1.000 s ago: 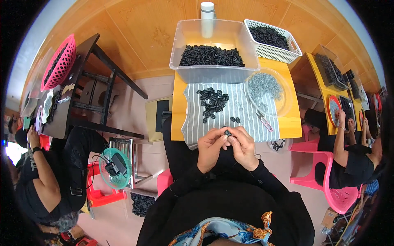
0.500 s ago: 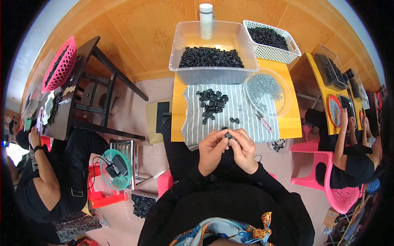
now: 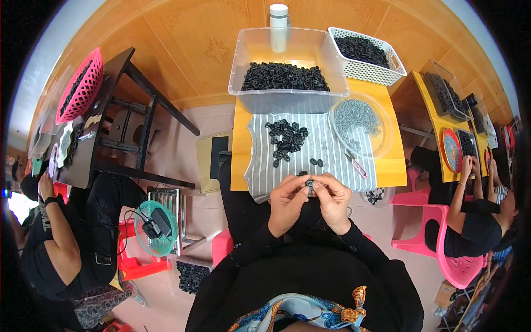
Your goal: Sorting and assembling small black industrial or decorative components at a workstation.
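Black pieces (image 3: 287,138), white-striped grey cloth (image 3: 263,172), yellow tabletop (image 3: 392,172), pink chair (image 3: 463,270)

Yellow table (image 3: 394,171); on it clear bin (image 3: 287,102), white basket (image 3: 369,73), striped cloth (image 3: 331,170) under black pieces (image 3: 289,138)

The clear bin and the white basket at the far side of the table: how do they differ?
The clear bin has solid, see-through walls; the white basket has walls full of holes. 
The clear bin looks larger than the white basket. 
The clear bin faces the person squarely, while the white basket sits slanted. 
Both hold small black pieces.
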A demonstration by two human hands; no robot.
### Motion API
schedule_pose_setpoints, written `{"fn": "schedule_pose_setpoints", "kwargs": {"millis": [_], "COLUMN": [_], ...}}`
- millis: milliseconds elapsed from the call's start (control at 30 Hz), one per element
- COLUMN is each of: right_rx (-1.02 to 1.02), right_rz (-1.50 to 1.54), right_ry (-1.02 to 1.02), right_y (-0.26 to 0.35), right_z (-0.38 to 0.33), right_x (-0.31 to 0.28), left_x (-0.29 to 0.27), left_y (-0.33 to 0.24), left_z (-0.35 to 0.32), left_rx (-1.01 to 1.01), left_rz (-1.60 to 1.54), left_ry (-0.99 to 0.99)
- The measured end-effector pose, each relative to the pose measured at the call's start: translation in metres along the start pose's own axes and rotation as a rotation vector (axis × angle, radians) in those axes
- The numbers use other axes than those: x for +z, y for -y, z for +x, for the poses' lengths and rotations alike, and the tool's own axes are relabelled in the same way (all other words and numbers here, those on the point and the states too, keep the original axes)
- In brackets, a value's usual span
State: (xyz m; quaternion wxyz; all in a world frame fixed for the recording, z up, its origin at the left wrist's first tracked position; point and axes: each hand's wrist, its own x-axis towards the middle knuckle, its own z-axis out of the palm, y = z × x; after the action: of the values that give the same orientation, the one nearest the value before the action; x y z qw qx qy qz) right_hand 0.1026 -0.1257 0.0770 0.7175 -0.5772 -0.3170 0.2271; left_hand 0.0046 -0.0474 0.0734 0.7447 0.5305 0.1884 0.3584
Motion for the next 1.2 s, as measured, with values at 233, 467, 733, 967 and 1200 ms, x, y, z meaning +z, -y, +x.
{"fn": "schedule_pose_setpoints", "kwargs": {"millis": [233,467,733,967,1200], "right_rx": [0.059,-0.088,0.022,0.032,0.049], "right_rz": [0.069,-0.101,0.088,0.010,0.023], "right_ry": [-0.028,-0.031,-0.043,-0.005,0.048], "right_y": [0.001,-0.002,-0.003,-0.003,-0.008], "right_z": [0.000,0.000,0.000,0.001,0.001], "right_x": [0.001,-0.001,-0.001,-0.001,-0.005], "left_x": [0.000,-0.005,-0.006,-0.002,0.001], "left_y": [0.004,0.009,0.003,0.007,0.010], "left_z": [0.001,0.001,0.004,0.002,0.002], "left_rx": [0.065,0.082,0.095,0.072,0.040], "left_rz": [0.054,0.170,0.193,0.147,0.073], "left_ry": [0.022,0.044,0.086,0.023,-0.045]}}
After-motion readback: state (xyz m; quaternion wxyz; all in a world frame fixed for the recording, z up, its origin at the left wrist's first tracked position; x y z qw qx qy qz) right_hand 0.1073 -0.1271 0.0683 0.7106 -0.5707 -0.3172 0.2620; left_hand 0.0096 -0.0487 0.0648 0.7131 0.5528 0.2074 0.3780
